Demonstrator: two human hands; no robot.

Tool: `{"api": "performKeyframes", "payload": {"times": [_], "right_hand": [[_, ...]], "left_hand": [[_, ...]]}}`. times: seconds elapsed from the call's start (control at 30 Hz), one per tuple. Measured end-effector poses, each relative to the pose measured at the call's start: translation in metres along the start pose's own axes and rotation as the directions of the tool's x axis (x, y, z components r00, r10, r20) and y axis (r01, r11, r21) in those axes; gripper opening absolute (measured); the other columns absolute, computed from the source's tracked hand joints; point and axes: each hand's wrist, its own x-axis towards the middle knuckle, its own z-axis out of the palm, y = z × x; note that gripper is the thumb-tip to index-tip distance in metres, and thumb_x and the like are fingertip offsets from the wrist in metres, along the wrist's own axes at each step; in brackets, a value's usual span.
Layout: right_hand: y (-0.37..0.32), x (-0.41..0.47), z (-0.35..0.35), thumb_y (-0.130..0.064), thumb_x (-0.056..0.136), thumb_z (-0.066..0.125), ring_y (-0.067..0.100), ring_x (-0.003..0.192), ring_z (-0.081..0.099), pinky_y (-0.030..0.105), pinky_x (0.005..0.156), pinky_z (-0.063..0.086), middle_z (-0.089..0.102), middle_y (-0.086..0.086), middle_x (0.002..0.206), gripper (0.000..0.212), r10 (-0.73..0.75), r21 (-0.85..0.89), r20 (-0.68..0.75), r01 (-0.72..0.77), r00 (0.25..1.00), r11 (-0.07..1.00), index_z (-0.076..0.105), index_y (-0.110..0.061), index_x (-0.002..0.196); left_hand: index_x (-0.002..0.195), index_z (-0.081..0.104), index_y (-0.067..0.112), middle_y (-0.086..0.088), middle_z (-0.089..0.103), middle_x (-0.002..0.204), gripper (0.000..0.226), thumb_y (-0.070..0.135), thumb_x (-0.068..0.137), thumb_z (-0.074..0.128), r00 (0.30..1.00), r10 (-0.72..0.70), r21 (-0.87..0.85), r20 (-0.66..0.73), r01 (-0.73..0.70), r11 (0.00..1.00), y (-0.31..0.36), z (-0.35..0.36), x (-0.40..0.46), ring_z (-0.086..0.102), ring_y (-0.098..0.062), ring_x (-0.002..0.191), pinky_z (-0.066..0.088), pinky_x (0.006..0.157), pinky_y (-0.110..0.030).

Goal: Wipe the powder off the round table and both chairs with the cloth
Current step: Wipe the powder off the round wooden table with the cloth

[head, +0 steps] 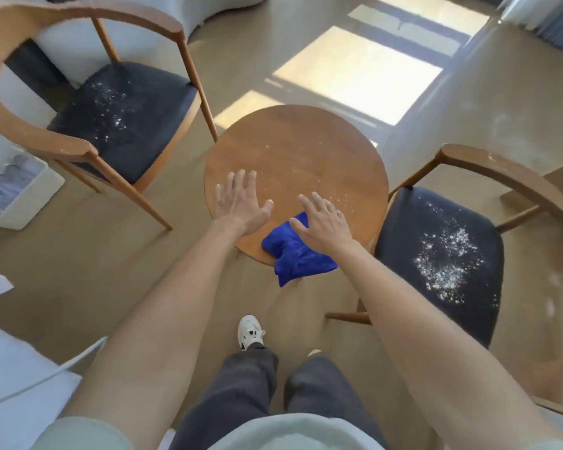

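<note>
Right now both arms reach out over the round worktop (pixel 306 147), a small wooden one standing between two chairs. The left hand (pixel 239 201) is spread flat with its fingers straight, over the near-left part of the top; whether the palm presses the wood or floats just above it I cannot tell. The right hand (pixel 322 222) is also flat and relaxed, fingers straight, with its heel on the blue cloth (pixel 293 251) — nothing is curled round the fabric. That cloth lies bunched at the near edge of the worktop, part of it drooping over the rim towards the person.

White powder (pixel 333 198) speckles the wood just beyond the right fingertips and thins out towards the middle. The left chair (pixel 121 115) has a dark seat with a scatter of white flecks on it; the right chair (pixel 446 258) stands just beside the worktop and carries a thicker patch on its dark seat. Both have curved wooden backs.

Below, dark trousers and a white shoe (pixel 250 331) stand on the tan floor — sunlight falls in bright rectangles beyond the worktop. A white bin (pixel 30 203) sits on the floor at far left.
</note>
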Motion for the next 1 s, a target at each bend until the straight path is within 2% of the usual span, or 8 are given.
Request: {"api": "performKeyframes", "payload": {"times": [0.3,0.4,0.6,0.7,0.9,1.0], "right_hand": [[0.015,0.044,0.084,-0.048,0.099,0.035,0.025,0.148,0.009,0.048,0.116,0.02,0.007,0.004,0.163,0.063,0.125,0.033,0.084,-0.128,0.989,0.991,0.016,-0.025,0.154],[0.027,0.059,0.118,-0.049,0.097,0.039,0.025,0.148,0.008,0.049,0.116,0.02,0.007,0.005,0.163,0.065,0.152,0.035,0.073,-0.155,0.986,0.987,0.017,-0.025,0.154],[0.045,0.073,0.185,-0.057,0.089,0.048,0.024,0.149,0.002,0.047,0.117,0.011,0.004,0.003,0.163,0.076,0.149,0.0,-0.081,-0.15,0.985,0.989,0.021,-0.027,0.153],[0.047,0.072,0.204,-0.06,0.082,0.056,0.028,0.15,0.005,0.051,0.117,0.01,0.011,0.006,0.162,0.084,0.104,-0.024,-0.178,-0.11,0.979,0.994,0.028,-0.024,0.152],[0.043,0.086,0.226,-0.047,0.071,0.075,0.035,0.146,0.022,0.062,0.113,0.017,0.03,0.013,0.156,0.082,0.117,0.04,-0.352,-0.111,0.928,0.993,0.048,-0.016,0.142],[0.039,0.101,0.233,-0.043,0.072,0.076,0.035,0.147,0.019,0.061,0.114,0.012,0.029,0.012,0.156,0.078,0.138,0.089,-0.404,-0.112,0.904,0.99,0.05,-0.016,0.14]], "left_hand": [[0.151,0.016,0.017,-0.006,0.014,0.16,0.073,0.051,0.092,0.042,0.997,0.024,-0.056,0.069,-0.02,0.998,-0.032,0.073,0.046,0.005,-0.024,0.148,0.01,0.118,-0.046],[0.151,0.016,0.017,-0.006,0.013,0.16,0.073,0.05,0.092,0.042,0.997,0.011,-0.068,0.081,-0.005,0.998,-0.041,0.103,0.058,0.005,-0.024,0.147,0.009,0.119,-0.046],[0.151,0.016,0.018,-0.004,0.01,0.161,0.074,0.048,0.09,0.044,0.998,-0.039,-0.11,0.046,0.043,0.993,-0.056,0.167,0.077,0.003,-0.022,0.148,0.008,0.119,-0.045],[0.151,0.017,0.018,-0.004,0.009,0.161,0.074,0.047,0.09,0.046,0.998,-0.054,-0.114,0.015,0.056,0.992,-0.062,0.185,0.083,0.002,-0.022,0.148,0.007,0.119,-0.044],[0.15,0.02,0.017,-0.006,0.01,0.161,0.073,0.046,0.089,0.047,0.994,-0.1,-0.127,-0.039,0.094,0.987,-0.071,0.199,0.099,0.003,-0.023,0.148,0.008,0.119,-0.045],[0.15,0.022,0.017,-0.006,0.012,0.16,0.073,0.045,0.089,0.048,0.989,-0.128,-0.152,-0.074,0.115,0.982,-0.076,0.2,0.106,0.004,-0.024,0.148,0.008,0.118,-0.046]]}}
